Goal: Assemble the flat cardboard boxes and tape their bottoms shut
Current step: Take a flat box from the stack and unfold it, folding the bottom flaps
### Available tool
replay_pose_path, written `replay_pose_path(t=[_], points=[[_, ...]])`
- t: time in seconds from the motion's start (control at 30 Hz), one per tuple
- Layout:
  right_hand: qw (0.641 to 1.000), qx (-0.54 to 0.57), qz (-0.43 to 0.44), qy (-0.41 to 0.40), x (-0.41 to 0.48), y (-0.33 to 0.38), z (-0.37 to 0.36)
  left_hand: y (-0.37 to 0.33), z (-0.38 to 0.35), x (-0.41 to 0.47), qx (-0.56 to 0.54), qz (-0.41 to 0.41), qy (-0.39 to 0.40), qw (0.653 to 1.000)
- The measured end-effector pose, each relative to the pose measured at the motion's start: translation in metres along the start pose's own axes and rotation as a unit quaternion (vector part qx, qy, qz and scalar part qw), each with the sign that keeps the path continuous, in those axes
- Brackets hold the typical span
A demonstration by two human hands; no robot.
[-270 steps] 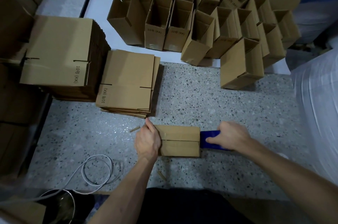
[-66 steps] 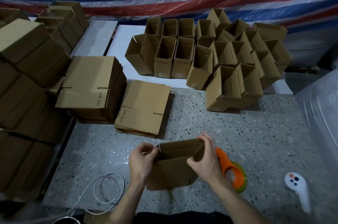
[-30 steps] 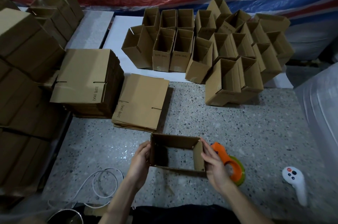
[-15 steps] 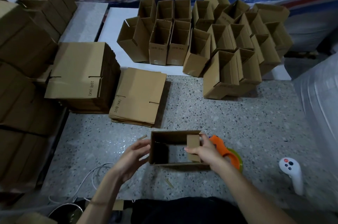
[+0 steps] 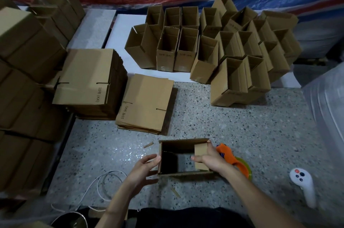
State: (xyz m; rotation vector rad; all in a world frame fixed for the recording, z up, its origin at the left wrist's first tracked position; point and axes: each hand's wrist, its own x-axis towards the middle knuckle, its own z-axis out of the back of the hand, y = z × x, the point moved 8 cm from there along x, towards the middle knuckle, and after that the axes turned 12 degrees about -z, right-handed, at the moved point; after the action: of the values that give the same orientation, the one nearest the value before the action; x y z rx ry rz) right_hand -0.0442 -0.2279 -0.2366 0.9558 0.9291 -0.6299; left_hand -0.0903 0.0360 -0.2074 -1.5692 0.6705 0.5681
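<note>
1. Left hand [image 5: 147, 165] has come in toward the box [image 5: 183, 173] since half a second back. It was off to the side; now its fingertips are at the left wall.
2. Box location: lower centre of frame, on the speckled tabletop [image 5: 242, 134]. It is squared up and open at both ends, with tabletop visible through it.
3. Right hand [image 5: 211, 159] is spread, thumb and forefinger splayed. It presses the small end flap [image 5: 200, 148] inward at the box's right end.
4. Left hand is relaxed, fingers loosely apart, gripping nothing. Can't tell if it actually touches the wall.
5. Step in hand, as judged: folding the bottom flaps shut. One short flap is partly down. The opposite short flap and both long flaps are not yet folded, and no tape is on.
6. Next move likely calls for:
   - the left hand to fold the left short flap in;
   - both long flaps brought over and held flat so the seam meets.
7. Tape dispenser [image 5: 226, 155] is orange and lies just right of the box, partly behind the right hand, close for the sealing pass.
8. Supply: low flat stack [image 5: 147, 101] at centre, taller flat stack [image 5: 87, 78] to its left.
9. Assembled boxes [image 5: 204, 45] stand at upper centre to upper right.
10. White controller [image 5: 302, 185] lies at lower right, well apart from the work.
</note>
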Motion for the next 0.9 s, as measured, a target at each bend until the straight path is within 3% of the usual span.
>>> replay_pose_path(t=[0.17, 0.27, 0.5, 0.63, 0.8, 0.9], points=[[0.999, -0.027, -0.005, 0.020, 0.001, 0.002, -0.003, -0.010, -0.021, 0.011, 0.108, -0.037, -0.041, 0.993], [1.000, -0.012, 0.015, 0.022, -0.003, 0.003, -0.002, -0.014, -0.027, 0.015, 0.113, -0.028, -0.064, 0.991], [0.975, 0.132, 0.161, -0.078, -0.051, -0.013, 0.012, -0.003, -0.025, 0.018, 0.104, -0.016, -0.028, 0.994], [0.963, -0.011, 0.260, -0.066, -0.069, -0.023, 0.000, -0.002, -0.025, 0.020, 0.098, -0.017, -0.017, 0.995], [0.956, -0.065, 0.261, -0.117, -0.068, -0.021, 0.001, -0.017, -0.036, 0.018, 0.108, -0.128, 0.020, 0.986], [0.952, -0.092, 0.257, -0.139, -0.067, -0.021, 0.001, -0.016, -0.037, 0.016, 0.094, -0.137, 0.040, 0.985]])
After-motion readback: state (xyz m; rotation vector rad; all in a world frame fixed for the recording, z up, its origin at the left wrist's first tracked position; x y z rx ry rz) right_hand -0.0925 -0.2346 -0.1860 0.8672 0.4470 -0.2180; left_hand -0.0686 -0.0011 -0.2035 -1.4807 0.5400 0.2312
